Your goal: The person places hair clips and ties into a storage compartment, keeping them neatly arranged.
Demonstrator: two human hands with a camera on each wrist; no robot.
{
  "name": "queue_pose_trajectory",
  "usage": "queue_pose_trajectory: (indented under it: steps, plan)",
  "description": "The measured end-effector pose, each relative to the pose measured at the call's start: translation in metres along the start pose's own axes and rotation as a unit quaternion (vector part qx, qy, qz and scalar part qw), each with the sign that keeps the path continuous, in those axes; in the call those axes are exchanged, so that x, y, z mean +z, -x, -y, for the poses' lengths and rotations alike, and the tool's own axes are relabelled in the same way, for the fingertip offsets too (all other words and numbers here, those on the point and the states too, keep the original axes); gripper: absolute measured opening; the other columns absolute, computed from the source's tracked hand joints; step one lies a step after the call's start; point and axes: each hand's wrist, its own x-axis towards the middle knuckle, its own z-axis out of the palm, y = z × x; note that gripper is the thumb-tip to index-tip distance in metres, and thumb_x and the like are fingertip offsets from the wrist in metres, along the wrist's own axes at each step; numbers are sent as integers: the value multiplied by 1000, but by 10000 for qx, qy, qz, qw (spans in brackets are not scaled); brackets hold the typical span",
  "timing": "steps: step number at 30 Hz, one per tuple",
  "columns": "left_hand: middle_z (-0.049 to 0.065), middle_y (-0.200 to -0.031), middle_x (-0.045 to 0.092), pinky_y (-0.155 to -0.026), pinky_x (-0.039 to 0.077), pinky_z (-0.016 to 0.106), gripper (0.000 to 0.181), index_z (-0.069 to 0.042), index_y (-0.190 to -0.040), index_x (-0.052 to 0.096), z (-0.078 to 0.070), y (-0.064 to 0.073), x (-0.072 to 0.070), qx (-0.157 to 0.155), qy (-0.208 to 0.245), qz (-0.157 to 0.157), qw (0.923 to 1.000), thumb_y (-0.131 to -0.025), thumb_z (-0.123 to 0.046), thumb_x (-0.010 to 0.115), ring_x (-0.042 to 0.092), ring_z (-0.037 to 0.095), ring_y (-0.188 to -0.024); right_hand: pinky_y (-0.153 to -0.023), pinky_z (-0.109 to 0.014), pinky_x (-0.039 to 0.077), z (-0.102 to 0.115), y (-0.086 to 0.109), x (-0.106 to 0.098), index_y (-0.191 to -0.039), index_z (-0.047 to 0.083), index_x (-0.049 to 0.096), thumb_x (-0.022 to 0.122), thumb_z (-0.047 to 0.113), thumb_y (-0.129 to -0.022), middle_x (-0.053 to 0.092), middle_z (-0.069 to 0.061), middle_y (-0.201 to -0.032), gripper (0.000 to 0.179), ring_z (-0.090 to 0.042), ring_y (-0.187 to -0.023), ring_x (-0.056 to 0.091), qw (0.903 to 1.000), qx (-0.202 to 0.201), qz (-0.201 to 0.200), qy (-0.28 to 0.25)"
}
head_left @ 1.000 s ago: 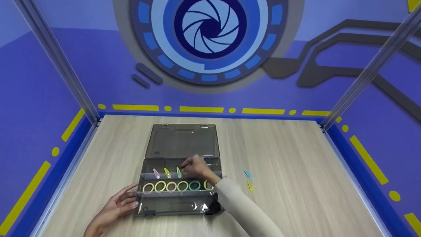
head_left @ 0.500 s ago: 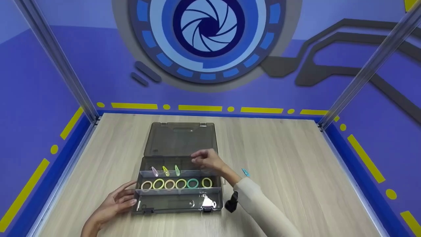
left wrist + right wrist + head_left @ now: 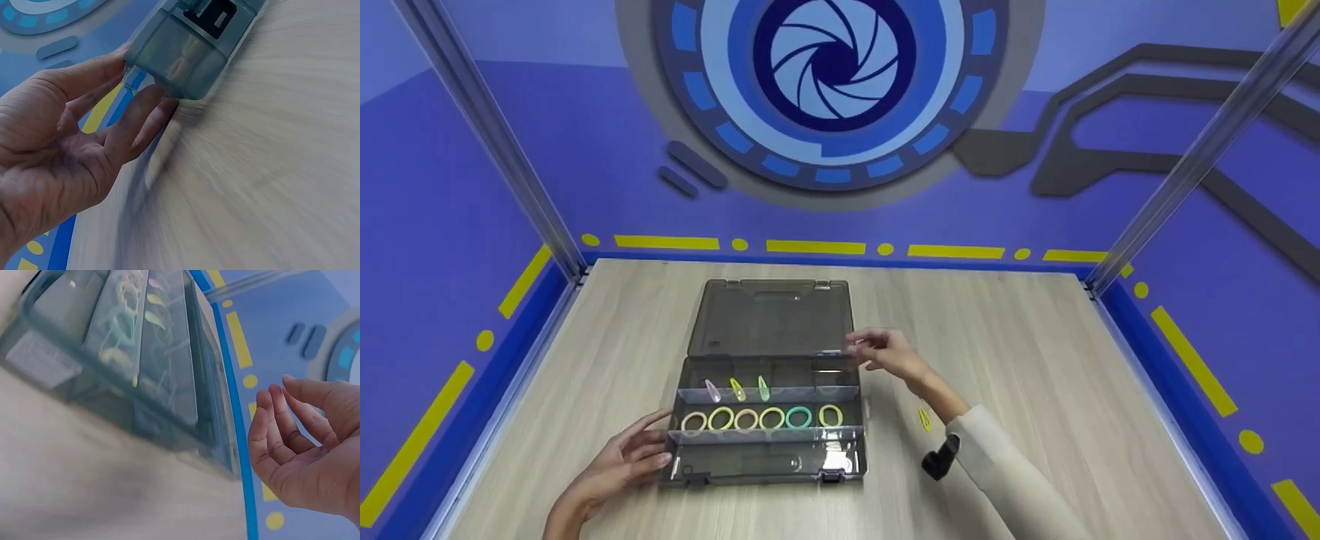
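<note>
A smoky see-through organizer box [image 3: 765, 471] lies with its lid [image 3: 772, 319] folded back. My left hand [image 3: 611, 463] rests its fingers against the box's left side; in the left wrist view the fingertips [image 3: 160, 95] touch a corner. Pink [image 3: 712, 390], yellow [image 3: 737, 389] and green [image 3: 763, 388] snap hair clips stand along the divider of the back compartment. Several hair ties [image 3: 746, 419] form a row in the middle compartment. Just right of the lid hinge, my right hand [image 3: 892, 354] hovers with loosely bent fingers and holds nothing, as the right wrist view also shows.
Another yellow hair clip [image 3: 925, 419] lies on the wooden table [image 3: 1020, 360], right of the box and beside my right forearm. A black wrist-worn device [image 3: 941, 457] hangs by the right sleeve. Blue panels [image 3: 840, 217] enclose the table's back and sides.
My right hand has drawn away from the back compartment, rightward past the box edge. The forearm now covers the spot where a blue clip was seen. My left hand stays at the box.
</note>
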Motion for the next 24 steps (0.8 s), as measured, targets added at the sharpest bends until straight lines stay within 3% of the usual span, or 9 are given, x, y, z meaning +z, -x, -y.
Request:
queue_pose_trajectory:
  steps: [12,24]
  plan:
    - [27,-147,46,-93,56,38,84,-10,-163,19,1,-2,2,-119,-44,-49,9999,-97,-18,71,62,19,-121,-80,-33,59,-23,25,-39,-129,-7,64,59,7,-100,71,-27,-116,33,-19,-92,73,9989,306,-244,251]
    - [25,-148,45,-93,55,38,84,-11,-163,20,2,-1,2,-156,1,-96,9998,-97,-18,72,61,17,-119,-78,-29,59,-54,47,-65,-131,-13,59,59,6,-100,74,-22,-111,36,-13,-89,72,9990,369,-152,198]
